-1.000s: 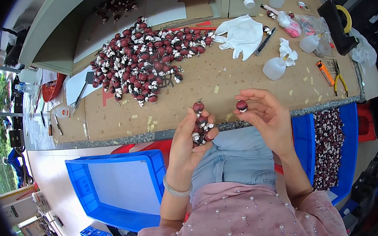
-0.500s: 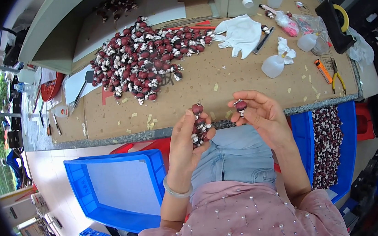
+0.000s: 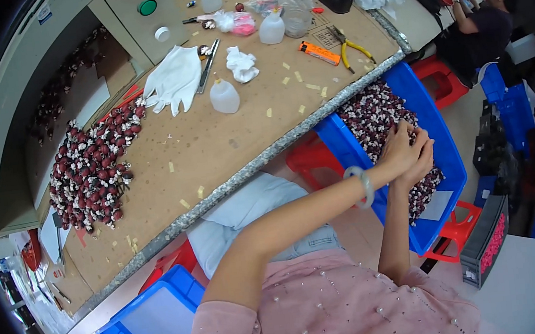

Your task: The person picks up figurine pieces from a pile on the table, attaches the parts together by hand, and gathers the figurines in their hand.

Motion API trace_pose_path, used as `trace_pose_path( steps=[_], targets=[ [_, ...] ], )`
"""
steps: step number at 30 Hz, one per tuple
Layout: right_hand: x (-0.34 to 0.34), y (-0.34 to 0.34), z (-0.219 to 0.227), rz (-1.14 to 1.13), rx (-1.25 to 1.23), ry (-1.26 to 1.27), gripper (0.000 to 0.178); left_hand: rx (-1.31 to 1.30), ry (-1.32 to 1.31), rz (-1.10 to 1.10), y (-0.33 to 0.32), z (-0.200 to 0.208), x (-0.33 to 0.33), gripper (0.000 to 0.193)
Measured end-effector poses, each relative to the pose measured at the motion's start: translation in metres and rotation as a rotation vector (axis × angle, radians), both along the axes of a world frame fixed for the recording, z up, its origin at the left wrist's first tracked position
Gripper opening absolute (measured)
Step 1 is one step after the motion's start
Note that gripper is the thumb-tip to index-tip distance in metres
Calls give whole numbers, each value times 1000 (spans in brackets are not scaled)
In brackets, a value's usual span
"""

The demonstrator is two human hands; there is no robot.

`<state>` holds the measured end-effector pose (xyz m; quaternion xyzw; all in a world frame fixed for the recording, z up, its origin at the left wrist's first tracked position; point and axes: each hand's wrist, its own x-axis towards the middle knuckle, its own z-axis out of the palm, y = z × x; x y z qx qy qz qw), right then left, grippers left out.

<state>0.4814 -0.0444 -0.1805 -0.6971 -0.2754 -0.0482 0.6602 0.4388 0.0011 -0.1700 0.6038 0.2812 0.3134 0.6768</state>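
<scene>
Both my hands are together over the right-hand blue bin, which holds a heap of small dark red and white charms. My left hand, with a pale bangle on its wrist, reaches across and lies against my right hand. Its fingers are curled. My right hand is beside and partly behind it, fingers also bent in. Whatever sits between the palms is hidden from view. On the bench, a large pile of similar round charms lies at the left.
A granite-edged bench carries a white glove, tweezers, squeeze bottles, an orange box and yellow-handled pliers. Another blue bin is at lower left. Red stools stand around; a co-worker sits at far right.
My view and body have turned to the right. Both hands, each holding charms before, have gone from the bench's front edge to the charm-filled bin and come together.
</scene>
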Motion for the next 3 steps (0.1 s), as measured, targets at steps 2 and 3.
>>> trace_pose_path(
  steps=[2, 3],
  targets=[
    [46, -7, -21, 6, 179, 387, 33, -403, 140, -124, 15, -11, 39, 94],
    [61, -14, -23, -98, 113, 309, 39, -569, 171, -131, 18, -11, 45, 96]
  ],
)
